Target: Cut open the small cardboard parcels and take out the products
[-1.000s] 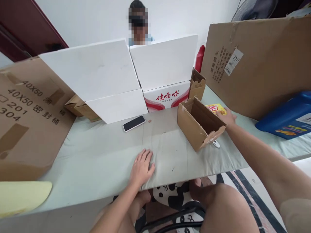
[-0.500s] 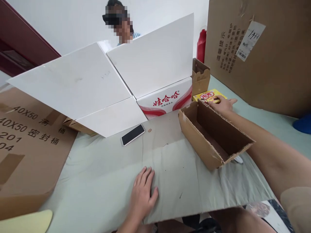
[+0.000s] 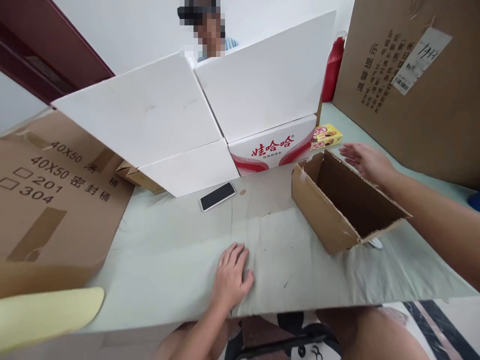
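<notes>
My left hand (image 3: 231, 276) lies on the green cloth near the table's front edge, fingers spread, holding nothing. To the right, my right hand (image 3: 365, 159) is behind the long side of an open brown cardboard box (image 3: 322, 215), its fingers apart and holding nothing. A small yellow box (image 3: 327, 137) rests just beyond its fingertips, beside the white carton. Part of a white object (image 3: 375, 243) shows under the box's near right corner. The black-screened phone (image 3: 218, 196) lies in front of the white carton, with a small tan piece (image 3: 243, 192) beside it.
A white carton with red print (image 3: 275, 150) and raised flaps stands at the back. Large brown cartons stand left (image 3: 75, 200) and right (image 3: 405, 115). A red bottle (image 3: 333, 70) is behind. Beyond the flaps is a person (image 3: 212, 35). A pale yellow object (image 3: 52, 315) lies lower left.
My right hand has let go of the yellow box and drawn back from it. The yellow box now sits closer to the white carton. The camera view has shifted.
</notes>
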Available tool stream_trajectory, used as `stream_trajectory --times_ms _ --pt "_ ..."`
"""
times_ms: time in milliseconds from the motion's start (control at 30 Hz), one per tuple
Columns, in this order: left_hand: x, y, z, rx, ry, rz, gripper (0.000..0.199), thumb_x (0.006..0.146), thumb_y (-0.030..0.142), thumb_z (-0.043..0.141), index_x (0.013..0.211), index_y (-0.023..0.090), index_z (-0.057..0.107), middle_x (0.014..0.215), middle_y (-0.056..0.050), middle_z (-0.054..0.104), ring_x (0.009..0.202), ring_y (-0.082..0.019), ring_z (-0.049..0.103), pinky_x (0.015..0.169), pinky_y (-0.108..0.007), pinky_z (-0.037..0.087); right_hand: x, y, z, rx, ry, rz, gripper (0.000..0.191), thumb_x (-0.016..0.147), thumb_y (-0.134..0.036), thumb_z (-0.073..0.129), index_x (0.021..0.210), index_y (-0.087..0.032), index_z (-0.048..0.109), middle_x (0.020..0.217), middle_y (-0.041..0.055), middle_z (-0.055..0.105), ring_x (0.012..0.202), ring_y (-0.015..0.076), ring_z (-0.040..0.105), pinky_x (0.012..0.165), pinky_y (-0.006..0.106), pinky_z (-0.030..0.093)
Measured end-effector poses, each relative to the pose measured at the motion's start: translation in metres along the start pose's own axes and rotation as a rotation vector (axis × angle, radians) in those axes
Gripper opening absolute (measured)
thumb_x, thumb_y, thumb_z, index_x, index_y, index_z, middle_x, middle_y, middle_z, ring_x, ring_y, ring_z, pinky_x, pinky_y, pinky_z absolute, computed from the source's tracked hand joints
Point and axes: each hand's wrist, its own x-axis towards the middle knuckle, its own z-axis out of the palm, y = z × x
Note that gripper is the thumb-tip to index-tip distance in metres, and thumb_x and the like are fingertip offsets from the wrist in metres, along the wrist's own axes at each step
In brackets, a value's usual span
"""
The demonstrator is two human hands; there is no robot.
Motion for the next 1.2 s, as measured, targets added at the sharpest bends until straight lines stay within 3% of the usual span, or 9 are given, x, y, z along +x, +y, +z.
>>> stream_trajectory --times_ms 67,167,233,300,367,533,733,900,1200 --pt "0.001 0.005 -0.004 -0.032 -0.021 -0.014 0.051 0.092 0.029 0.051 0.140 0.016 0.061 0.147 -0.015 0.061 0.145 -0.036 0.047 0.117 -0.055 0.043 -0.053 -0.016 -0.024 -0.060 0.097 -0.132 0.018 0.093 -0.031 0.044 0.093 -0.024 0.061 0.099 0.0082 0.070 0.102 0.0183 0.068 0.095 0.034 0.053" --pt "0.001 0.010 -0.009 -0.073 -0.036 -0.021 0.051 0.093 0.030 0.052 0.142 0.017 0.060 0.149 -0.014 0.059 0.147 -0.035 0.044 0.120 -0.055 0.039 -0.132 -0.032 -0.056 -0.473 0.158 -0.492 0.017 0.083 -0.043 0.057 0.090 -0.030 0.065 0.085 0.0071 0.069 0.086 0.0243 0.068 0.086 0.041 0.054" --pt "0.001 0.011 -0.010 -0.090 -0.037 -0.023 0.051 0.094 0.032 0.052 0.142 0.018 0.059 0.151 -0.013 0.057 0.149 -0.035 0.042 0.122 -0.054 0.036 -0.170 -0.034 -0.066 -0.789 -0.056 -0.606 0.029 0.077 -0.053 0.060 0.099 -0.035 0.067 0.089 0.0067 0.072 0.073 0.0249 0.065 0.074 0.043 0.053" --pt "-0.001 0.012 -0.009 -0.108 -0.032 -0.023 0.051 0.095 0.033 0.052 0.143 0.018 0.058 0.153 -0.013 0.055 0.150 -0.035 0.040 0.123 -0.054 0.034 -0.189 -0.032 -0.063 -1.035 -0.321 -0.553 0.044 0.073 -0.060 0.061 0.110 -0.037 0.063 0.103 0.0062 0.075 0.068 0.0256 0.064 0.060 0.041 0.047" --pt "-0.002 0.012 -0.008 -0.127 -0.020 -0.022 0.050 0.095 0.034 0.051 0.143 0.018 0.058 0.154 -0.013 0.054 0.151 -0.034 0.039 0.124 -0.054 0.032 -0.195 -0.028 -0.052 -1.232 -0.422 -0.455 0.042 0.075 -0.060 0.061 0.106 -0.033 0.058 0.105 0.0069 0.075 0.073 0.0291 0.066 0.055 0.037 0.039" --pt "-0.003 0.013 -0.008 -0.141 -0.003 -0.019 0.049 0.095 0.033 0.051 0.141 0.019 0.058 0.155 -0.014 0.054 0.150 -0.034 0.040 0.124 -0.053 0.031 -0.189 -0.035 -0.034 -1.318 -0.263 -0.391 0.045 0.077 -0.048 0.073 0.079 -0.027 0.033 0.079 0.0064 0.068 0.079 0.0294 0.064 0.061 0.032 0.034" --pt "-0.003 0.013 -0.010 -0.158 0.017 -0.016 0.048 0.095 0.032 0.049 0.141 0.020 0.059 0.153 -0.014 0.056 0.148 -0.034 0.042 0.123 -0.052 0.032 -0.166 -0.058 -0.065 -1.179 0.091 -0.418 0.053 0.076 -0.040 0.080 0.081 -0.028 0.029 0.080 0.0071 0.068 0.086 0.0314 0.063 0.069 0.033 0.035" --pt "-0.001 0.010 -0.006 -0.172 0.051 -0.017 0.047 0.093 0.030 0.052 0.138 0.021 0.062 0.149 -0.014 0.058 0.147 -0.035 0.044 0.122 -0.054 0.035 -0.112 -0.048 -0.074 -1.101 0.022 -0.395 0.047 0.076 -0.031 0.080 0.081 -0.029 0.033 0.078 0.0066 0.064 0.081 0.0278 0.056 0.071 0.034 0.033" --pt "0.001 0.006 -0.004 -0.100 0.013 -0.019 0.048 0.093 0.029 0.053 0.139 0.018 0.061 0.149 -0.014 0.059 0.147 -0.035 0.045 0.121 -0.054 0.037 -0.011 -0.025 -0.040 -1.002 -0.004 -0.401 0.040 0.075 -0.024 0.080 0.081 -0.027 0.040 0.094 0.0068 0.060 0.080 0.0190 0.046 0.075 0.033 0.035"
